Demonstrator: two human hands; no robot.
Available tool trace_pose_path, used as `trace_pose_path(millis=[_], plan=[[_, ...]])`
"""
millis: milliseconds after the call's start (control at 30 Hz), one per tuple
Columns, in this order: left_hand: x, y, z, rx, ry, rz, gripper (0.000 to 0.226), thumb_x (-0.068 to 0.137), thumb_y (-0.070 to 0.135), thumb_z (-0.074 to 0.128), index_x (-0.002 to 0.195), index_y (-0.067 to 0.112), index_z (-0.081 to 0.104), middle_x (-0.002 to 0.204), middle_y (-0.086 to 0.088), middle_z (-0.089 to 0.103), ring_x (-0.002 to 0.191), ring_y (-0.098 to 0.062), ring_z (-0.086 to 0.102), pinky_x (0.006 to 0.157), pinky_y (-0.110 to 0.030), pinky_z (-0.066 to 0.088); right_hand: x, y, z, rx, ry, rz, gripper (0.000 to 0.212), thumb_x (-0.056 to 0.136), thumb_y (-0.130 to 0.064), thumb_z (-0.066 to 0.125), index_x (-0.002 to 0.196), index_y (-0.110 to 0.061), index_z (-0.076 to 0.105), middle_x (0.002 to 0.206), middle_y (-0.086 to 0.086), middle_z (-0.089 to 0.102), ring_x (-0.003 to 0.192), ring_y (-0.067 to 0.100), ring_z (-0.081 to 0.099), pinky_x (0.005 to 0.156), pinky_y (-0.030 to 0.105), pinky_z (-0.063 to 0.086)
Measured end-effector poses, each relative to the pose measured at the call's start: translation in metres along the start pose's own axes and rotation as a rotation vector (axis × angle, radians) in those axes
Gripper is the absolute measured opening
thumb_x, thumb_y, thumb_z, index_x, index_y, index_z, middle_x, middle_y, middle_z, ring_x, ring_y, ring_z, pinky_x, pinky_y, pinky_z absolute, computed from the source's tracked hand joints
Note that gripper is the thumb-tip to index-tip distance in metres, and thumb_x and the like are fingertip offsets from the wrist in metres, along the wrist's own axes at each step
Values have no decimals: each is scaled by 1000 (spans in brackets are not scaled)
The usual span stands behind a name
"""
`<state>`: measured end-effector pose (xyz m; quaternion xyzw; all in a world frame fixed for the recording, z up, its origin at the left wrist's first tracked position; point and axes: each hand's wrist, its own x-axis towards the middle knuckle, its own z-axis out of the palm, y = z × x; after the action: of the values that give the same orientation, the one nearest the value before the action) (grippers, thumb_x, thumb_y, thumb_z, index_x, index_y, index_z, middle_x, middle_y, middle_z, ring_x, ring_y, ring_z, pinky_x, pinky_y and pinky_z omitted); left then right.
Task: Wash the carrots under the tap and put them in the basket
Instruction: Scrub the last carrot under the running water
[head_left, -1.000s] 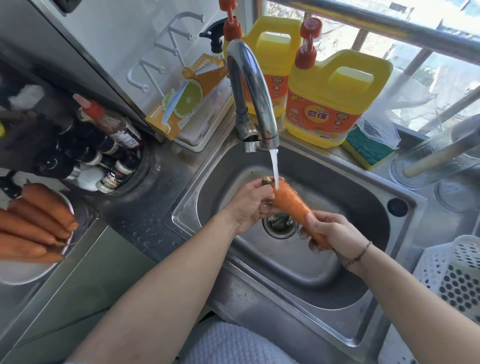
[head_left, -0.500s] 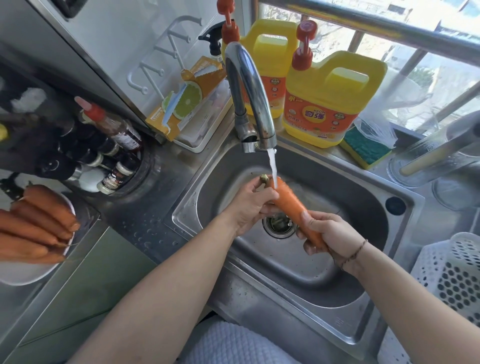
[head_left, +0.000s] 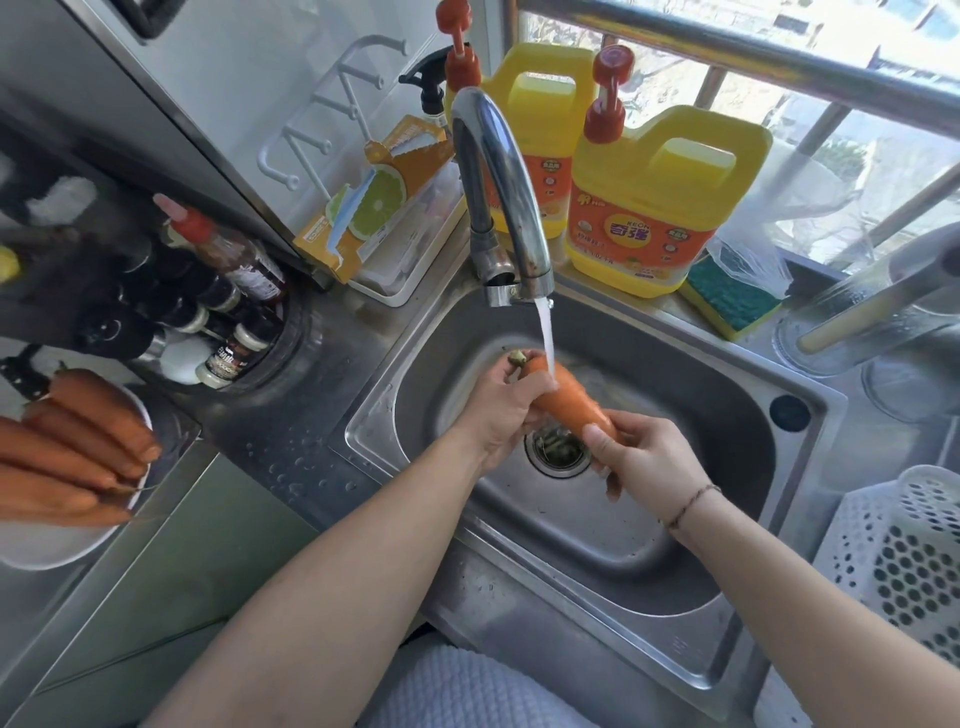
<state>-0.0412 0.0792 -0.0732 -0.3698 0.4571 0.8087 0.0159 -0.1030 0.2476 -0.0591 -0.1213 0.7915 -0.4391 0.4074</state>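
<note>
Sitting at left, a plate (head_left: 62, 551) holds carrots (head_left: 78, 447); basket (head_left: 904, 551) lower right; left hand (head_left: 501, 410) and right hand (head_left: 649, 462) both grip one carrot (head_left: 571, 397) under the tap (head_left: 498, 192).

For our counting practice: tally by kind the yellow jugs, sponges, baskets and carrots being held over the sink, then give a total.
Jugs: 2
Sponges: 1
Baskets: 1
Held carrots: 1
Total: 5
</note>
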Motion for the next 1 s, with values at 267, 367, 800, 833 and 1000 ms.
trace_pose_path(millis=[267, 367, 800, 833, 1000], plan=[[2, -5, -6, 3, -48, 14, 38, 70, 1, 60, 104, 15, 50, 84, -6, 50, 64, -13, 54, 76, -34, 47, -2, 1, 6, -132, 112, -31, 37, 73, -67, 57, 99, -43, 68, 61, -8, 65, 58, 21, 62, 66, 46, 59], [2, -1, 0, -11, -19, 36, 39, 72, 6, 69, 105, 17, 52, 102, -13, 57, 91, -31, 60, 92, -49, 49, -1, -2, 9, -326, 158, -100, 24, 82, -58, 61, 96, -40, 67, 65, -11, 64, 65, 18, 62, 65, 35, 53], [-1, 6, -2, 149, -19, 34, 48, 67, 8, 65, 111, 15, 50, 98, -5, 55, 83, -19, 60, 96, -51, 51, 4, 0, 5, -26, 44, -30, 10, 91, -36, 67, 95, -29, 73, 61, -5, 65, 48, 19, 60, 67, 45, 57], [-1, 6, -5, 189, -37, 27, 49, 70, 5, 65, 116, 15, 49, 101, -6, 54, 88, -21, 60, 96, -52, 51, 4, -1, 4, 16, 23, -15, 12, 92, -34, 67, 98, -26, 73, 62, -4, 65, 47, 19, 59, 68, 46, 57], [-3, 6, 0, 114, 30, 36, 31, 84, 2, 64, 105, 20, 51, 102, -8, 56, 87, -25, 62, 83, -43, 56, -4, -2, 11, -402, 201, -141, 23, 88, -49, 64, 107, -38, 68, 74, -6, 69, 72, 26, 67, 67, 36, 54]])
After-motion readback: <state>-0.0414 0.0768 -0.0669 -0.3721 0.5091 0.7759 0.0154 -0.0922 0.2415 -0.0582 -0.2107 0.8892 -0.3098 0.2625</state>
